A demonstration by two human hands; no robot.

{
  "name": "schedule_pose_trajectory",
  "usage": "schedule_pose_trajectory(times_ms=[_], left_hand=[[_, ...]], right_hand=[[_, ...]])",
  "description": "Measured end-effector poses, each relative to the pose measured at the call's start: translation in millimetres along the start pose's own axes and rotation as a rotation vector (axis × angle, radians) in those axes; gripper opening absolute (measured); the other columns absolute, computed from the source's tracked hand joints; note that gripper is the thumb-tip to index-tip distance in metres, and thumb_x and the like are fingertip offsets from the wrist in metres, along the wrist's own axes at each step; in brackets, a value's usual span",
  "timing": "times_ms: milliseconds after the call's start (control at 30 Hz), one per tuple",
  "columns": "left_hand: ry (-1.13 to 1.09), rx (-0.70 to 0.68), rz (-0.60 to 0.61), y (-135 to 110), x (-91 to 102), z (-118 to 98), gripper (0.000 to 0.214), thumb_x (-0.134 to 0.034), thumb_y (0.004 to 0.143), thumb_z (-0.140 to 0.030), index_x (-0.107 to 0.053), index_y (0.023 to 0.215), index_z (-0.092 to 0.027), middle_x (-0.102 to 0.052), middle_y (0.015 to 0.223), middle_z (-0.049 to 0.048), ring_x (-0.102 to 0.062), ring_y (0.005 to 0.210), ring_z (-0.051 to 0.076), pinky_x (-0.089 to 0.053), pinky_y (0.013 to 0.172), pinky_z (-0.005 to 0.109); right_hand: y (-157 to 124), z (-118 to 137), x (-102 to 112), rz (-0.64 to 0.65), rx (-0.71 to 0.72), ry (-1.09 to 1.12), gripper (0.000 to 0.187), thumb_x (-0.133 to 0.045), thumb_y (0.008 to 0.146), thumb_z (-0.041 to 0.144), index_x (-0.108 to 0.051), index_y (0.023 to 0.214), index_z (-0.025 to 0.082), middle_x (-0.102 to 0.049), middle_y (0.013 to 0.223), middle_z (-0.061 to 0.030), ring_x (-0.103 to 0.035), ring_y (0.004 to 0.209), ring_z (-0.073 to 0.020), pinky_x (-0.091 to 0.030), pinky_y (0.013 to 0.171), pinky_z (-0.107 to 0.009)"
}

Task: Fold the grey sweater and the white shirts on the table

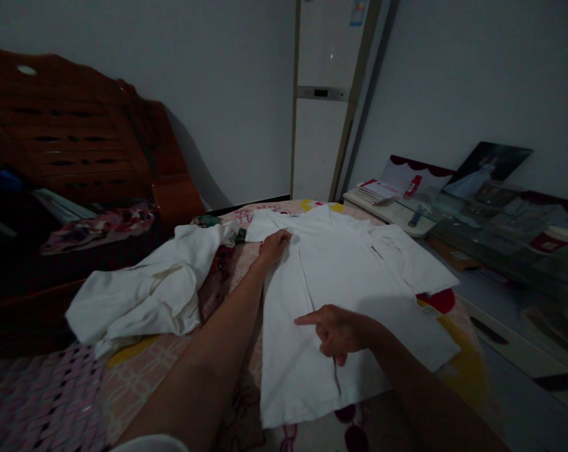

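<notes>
A white short-sleeved T-shirt [344,257] lies spread on the cloth-covered table, its collar at the far side and its hem toward me. A lengthwise fold runs down its left half. My left hand [275,246] is closed on the shirt's fabric near the left sleeve. Over the lower middle of the shirt is my right hand [337,329], index finger stretched out to the left and the other fingers loosely curled. No cloth shows gripped in it. Its underside is hidden.
Crumpled white clothing [147,289] lies at the table's left side. A wooden bench [76,138] stands beyond it, with a woven pink seat [43,395] nearer me. At right, a glass-topped cabinet [476,245] holds papers and a cup [551,238]. A tall white appliance [324,144] stands behind.
</notes>
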State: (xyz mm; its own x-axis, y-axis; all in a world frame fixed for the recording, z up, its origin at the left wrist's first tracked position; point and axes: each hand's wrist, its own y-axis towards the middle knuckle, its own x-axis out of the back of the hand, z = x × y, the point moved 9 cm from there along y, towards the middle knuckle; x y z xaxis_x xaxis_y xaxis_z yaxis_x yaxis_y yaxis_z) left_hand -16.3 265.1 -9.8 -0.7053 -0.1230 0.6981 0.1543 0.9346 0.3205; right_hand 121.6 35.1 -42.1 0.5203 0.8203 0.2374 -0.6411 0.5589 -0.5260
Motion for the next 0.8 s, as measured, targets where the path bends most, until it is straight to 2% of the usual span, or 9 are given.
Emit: schedule_pose_trajectory(times_ms=[167, 267, 333, 400, 533, 667, 800], left_hand=[[0.257, -0.112, 0.114, -9, -13.4, -3, 0.04, -0.042, 0.094, -0.017, -0.06, 0.129, -0.02, -0.062, 0.137, 0.0063, -0.056, 0.126, 0.02, -0.04, 0.11, 0.033], [0.462, -0.165, 0.202, -15, -24.0, -8, 0.04, -0.039, 0.097, -0.024, -0.057, 0.133, -0.019, -0.059, 0.14, 0.0088, -0.054, 0.129, 0.023, -0.038, 0.111, 0.041], [0.553, -0.182, 0.216, -19, -25.9, -12, 0.04, -0.039, 0.099, -0.03, -0.056, 0.134, -0.02, -0.058, 0.141, 0.0101, -0.053, 0.13, 0.027, -0.038, 0.11, 0.047], [0.577, -0.178, 0.179, -22, -22.2, -18, 0.041, -0.041, 0.098, -0.032, -0.055, 0.135, -0.02, -0.057, 0.141, 0.0106, -0.051, 0.131, 0.028, -0.038, 0.11, 0.048], [0.531, -0.179, 0.128, -28, -17.4, -30, 0.043, -0.046, 0.096, -0.029, -0.051, 0.137, -0.017, -0.054, 0.144, 0.0128, -0.05, 0.132, 0.024, -0.039, 0.11, 0.037], [0.57, -0.187, 0.244, -35, -31.4, -30, 0.053, -0.041, 0.099, -0.04, -0.041, 0.146, -0.018, -0.045, 0.152, 0.0148, -0.042, 0.139, 0.029, -0.033, 0.113, 0.049], [0.586, -0.168, 0.277, -39, -37.9, -25, 0.056, -0.033, 0.101, -0.045, -0.035, 0.151, -0.02, -0.042, 0.154, 0.0149, -0.036, 0.143, 0.03, -0.028, 0.115, 0.054]], right_hand=[[-6, -2, 7, -0.017, 0.05, 0.06, 0.084, -0.064, 0.071, 0.002, -0.039, 0.15, 0.015, -0.057, 0.064, 0.0094, -0.06, 0.043, -0.0075, -0.049, 0.043, -0.017], [-1, -8, 4, 0.055, 0.031, 0.046, 0.086, -0.062, 0.075, 0.003, -0.03, 0.154, 0.013, -0.057, 0.06, 0.009, -0.061, 0.045, -0.0088, -0.05, 0.045, -0.017], [2, -12, 1, 0.092, 0.0, -0.023, 0.089, -0.061, 0.078, 0.004, -0.023, 0.157, 0.014, -0.058, 0.055, 0.0092, -0.06, 0.043, -0.0091, -0.048, 0.043, -0.017], [4, -11, 3, 0.079, -0.022, -0.103, 0.09, -0.065, 0.078, 0.006, -0.022, 0.157, 0.017, -0.059, 0.053, 0.0093, -0.057, 0.039, -0.0085, -0.045, 0.041, -0.015], [0, -3, 10, 0.009, -0.008, -0.179, 0.094, -0.079, 0.074, 0.021, -0.032, 0.155, 0.02, -0.058, 0.05, 0.0099, -0.052, 0.036, -0.0066, -0.04, 0.039, -0.014], [0, -3, 11, 0.007, -0.003, -0.358, 0.106, -0.086, 0.067, 0.027, -0.028, 0.156, 0.025, -0.054, 0.047, 0.0125, -0.051, 0.034, -0.0072, -0.039, 0.04, -0.015], [2, -2, 11, -0.002, 0.004, -0.454, 0.106, -0.086, 0.068, 0.03, -0.026, 0.156, 0.029, -0.053, 0.048, 0.0127, -0.053, 0.036, -0.0083, -0.041, 0.041, -0.015]])
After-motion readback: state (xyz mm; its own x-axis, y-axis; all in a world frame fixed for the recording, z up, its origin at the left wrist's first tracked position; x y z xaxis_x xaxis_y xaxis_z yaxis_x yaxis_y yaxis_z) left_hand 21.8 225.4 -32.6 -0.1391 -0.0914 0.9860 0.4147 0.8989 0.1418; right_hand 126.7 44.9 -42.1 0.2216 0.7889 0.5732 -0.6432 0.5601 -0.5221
